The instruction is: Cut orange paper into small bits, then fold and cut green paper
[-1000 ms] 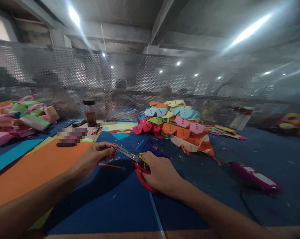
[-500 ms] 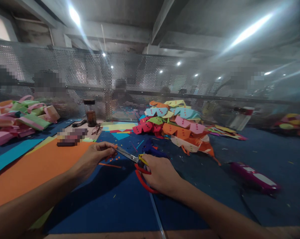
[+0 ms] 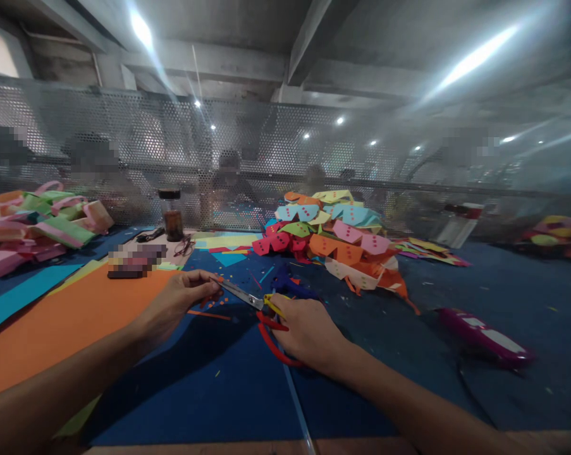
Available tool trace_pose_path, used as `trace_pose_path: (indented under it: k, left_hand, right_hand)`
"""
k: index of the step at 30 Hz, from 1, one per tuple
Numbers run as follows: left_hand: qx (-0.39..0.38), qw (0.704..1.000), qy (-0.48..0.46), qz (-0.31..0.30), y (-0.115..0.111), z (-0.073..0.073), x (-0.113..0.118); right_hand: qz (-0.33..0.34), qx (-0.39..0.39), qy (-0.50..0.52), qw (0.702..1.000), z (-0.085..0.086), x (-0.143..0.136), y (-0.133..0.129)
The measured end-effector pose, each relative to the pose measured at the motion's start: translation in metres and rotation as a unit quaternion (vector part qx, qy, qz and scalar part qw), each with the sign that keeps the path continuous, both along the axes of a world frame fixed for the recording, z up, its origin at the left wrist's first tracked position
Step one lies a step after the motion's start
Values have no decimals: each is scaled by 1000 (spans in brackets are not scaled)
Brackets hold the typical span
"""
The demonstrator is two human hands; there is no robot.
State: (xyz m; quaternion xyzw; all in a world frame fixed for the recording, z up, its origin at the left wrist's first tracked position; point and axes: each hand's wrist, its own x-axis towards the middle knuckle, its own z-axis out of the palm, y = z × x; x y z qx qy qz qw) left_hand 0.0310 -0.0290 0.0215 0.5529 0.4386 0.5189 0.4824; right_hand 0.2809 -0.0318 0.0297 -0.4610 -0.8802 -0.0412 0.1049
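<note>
My right hand (image 3: 306, 325) is wrapped round the red and yellow handles of a pair of scissors (image 3: 242, 294), whose blades point left. At the blade tips, my left hand (image 3: 188, 296) pinches a small orange paper piece (image 3: 220, 279), mostly hidden by the fingers. Tiny orange squares and a thin orange strip (image 3: 209, 314) lie on the blue table mat (image 3: 195, 392) under the blades. A large orange sheet (image 3: 86, 316) lies beneath my left forearm. Just behind my right hand is a blue glue gun (image 3: 292, 284).
Folded coloured paper pieces (image 3: 346, 234) are piled at the back centre, with another pile (image 3: 43, 221) at the left. A lidded jar (image 3: 172, 215) stands near the perforated screen (image 3: 247, 133). To the right lies a purple device (image 3: 484, 338) with a cable.
The scissor blades look slightly closer together at the orange piece. Both hands stay in nearly the same place.
</note>
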Motion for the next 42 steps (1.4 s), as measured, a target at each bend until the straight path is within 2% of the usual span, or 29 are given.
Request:
trace_pose_path:
  k: [34, 39, 42]
  left_hand:
    - [-11, 1000, -21, -17, 2, -4, -2]
    - [-2, 1000, -10, -17, 2, -3, -2]
    - [-6, 1000, 4, -23, 0, -3, 0]
  right_hand:
    - [-10, 8, 7, 1000, -4, 3, 3]
    - [-3, -13, 47, 999, -3, 2, 4]
    - [-2, -76, 131, 988, -2, 0, 4]
